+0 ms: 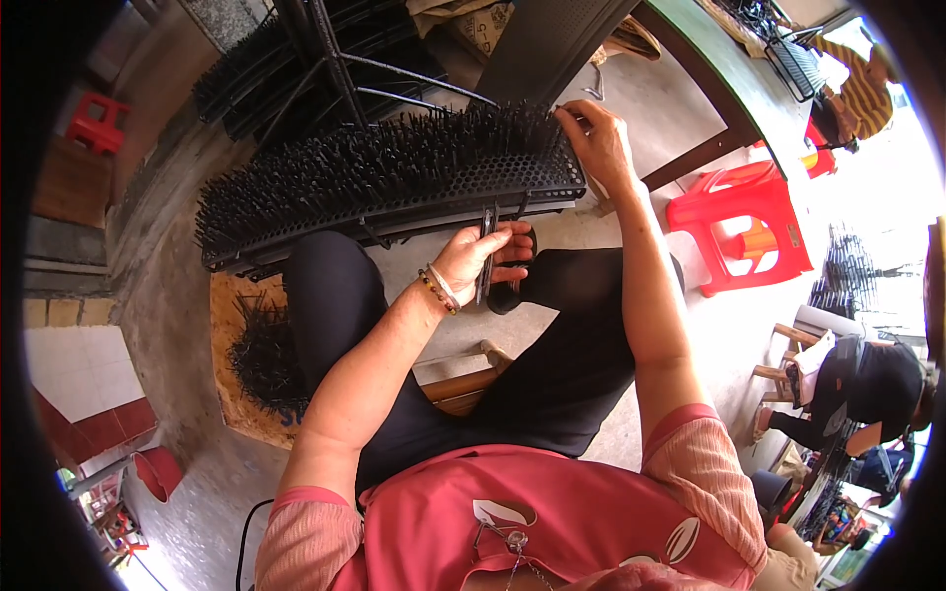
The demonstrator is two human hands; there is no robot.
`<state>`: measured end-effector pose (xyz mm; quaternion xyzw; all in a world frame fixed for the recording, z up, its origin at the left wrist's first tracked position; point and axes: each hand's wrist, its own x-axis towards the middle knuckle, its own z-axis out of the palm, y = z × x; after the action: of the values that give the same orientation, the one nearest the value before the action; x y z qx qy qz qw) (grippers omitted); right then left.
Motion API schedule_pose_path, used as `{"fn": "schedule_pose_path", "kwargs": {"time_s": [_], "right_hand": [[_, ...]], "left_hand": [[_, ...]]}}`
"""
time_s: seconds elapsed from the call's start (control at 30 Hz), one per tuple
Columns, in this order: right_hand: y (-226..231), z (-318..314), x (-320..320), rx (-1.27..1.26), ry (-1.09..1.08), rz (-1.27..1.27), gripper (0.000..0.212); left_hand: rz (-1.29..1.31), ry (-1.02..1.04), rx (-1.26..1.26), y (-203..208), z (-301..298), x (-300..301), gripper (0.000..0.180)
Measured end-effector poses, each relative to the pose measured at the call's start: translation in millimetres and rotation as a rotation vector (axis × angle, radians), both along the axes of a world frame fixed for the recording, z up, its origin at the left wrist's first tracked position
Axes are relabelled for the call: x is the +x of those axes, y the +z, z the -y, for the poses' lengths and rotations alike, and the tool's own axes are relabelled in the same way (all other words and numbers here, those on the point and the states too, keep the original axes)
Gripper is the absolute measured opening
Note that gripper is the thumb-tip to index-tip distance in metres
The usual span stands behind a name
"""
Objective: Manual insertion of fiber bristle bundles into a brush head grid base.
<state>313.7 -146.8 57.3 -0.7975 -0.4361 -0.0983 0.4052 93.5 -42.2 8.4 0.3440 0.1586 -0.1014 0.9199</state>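
A long black perforated metal rack (532, 175), densely packed with upright thin black pieces (365, 153), lies across in front of me above my knees. My left hand (478, 258) is closed around a narrow black bar-like piece (486, 256) just below the rack's near edge; its full shape is hidden by the fingers. At the rack's right end, my right hand (599, 143) has thumb and index finger pinched at the outermost upright pieces. What lies between those fingertips is too small to make out.
A box (232, 379) with a tangle of black thin pieces (264, 355) sits on the floor to my left. Red plastic stools (744, 222) stand right, beside a table (724, 59). More loaded black racks (256, 84) are behind. Other people (867, 389) sit at the far right.
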Motion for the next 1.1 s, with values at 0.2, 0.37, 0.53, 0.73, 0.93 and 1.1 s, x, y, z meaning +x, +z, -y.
{"fn": "schedule_pose_path", "kwargs": {"time_s": [0.2,0.37,0.53,0.73,0.93,1.1], "right_hand": [[-3.0,1.8,0.4,-0.096,-0.024,-0.093,0.015],[-4.0,-0.7,-5.3,-0.059,0.004,0.02,0.015],[-6.7,-2.7,-4.2,-0.066,-0.104,0.072,0.016],[-8.5,-3.1,-1.8,-0.118,-0.101,0.099,0.018],[-3.8,-0.9,-8.0,-0.15,-0.086,0.112,0.02],[-7.2,4.7,-7.9,-0.187,-0.047,0.083,0.021]], "left_hand": [[0.001,0.004,-0.002,-0.7,-0.6,0.4,0.027],[0.005,-0.001,-0.015,3.3,-0.4,0.3,0.027],[-0.001,0.015,-0.052,2.4,0.7,1.2,0.027],[0.048,-0.002,-0.124,-0.5,-2.8,2.1,0.034],[0.027,0.015,-0.127,1.4,-0.8,3.3,0.034],[0.063,0.003,-0.152,2.6,-1.4,4.4,0.034]]}}
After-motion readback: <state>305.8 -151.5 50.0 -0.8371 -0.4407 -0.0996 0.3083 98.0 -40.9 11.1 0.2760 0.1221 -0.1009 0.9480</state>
